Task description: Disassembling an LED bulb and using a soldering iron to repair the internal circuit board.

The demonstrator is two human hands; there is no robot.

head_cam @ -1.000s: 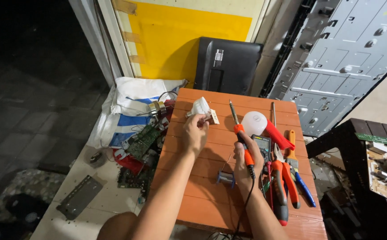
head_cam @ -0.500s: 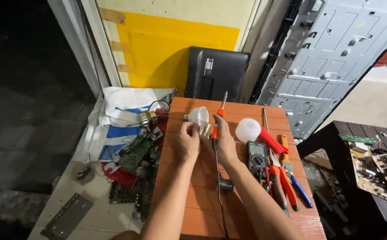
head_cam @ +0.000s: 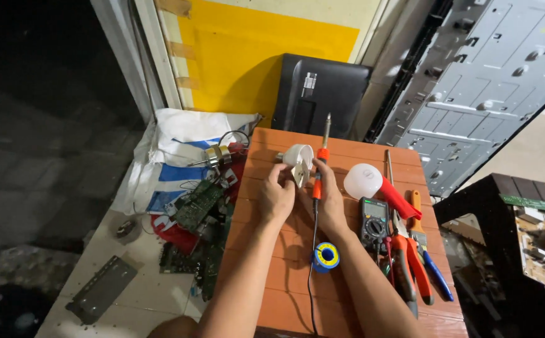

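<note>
My left hand holds a white bulb base upright over the orange wooden table. My right hand touches the same bulb part and grips an orange-handled soldering iron, its tip pointing up and away. The iron's black cord runs down between my forearms. A blue spool of solder wire lies on the table just below my right wrist.
A white bulb dome, a multimeter, a red-handled screwdriver and orange and blue pliers lie at the right. Circuit boards and a woven sack sit on the floor left. A black monitor back leans behind.
Both hands came together at the bulb base. The soldering iron moved from the right side to beside the bulb, and the view shifted closer.
</note>
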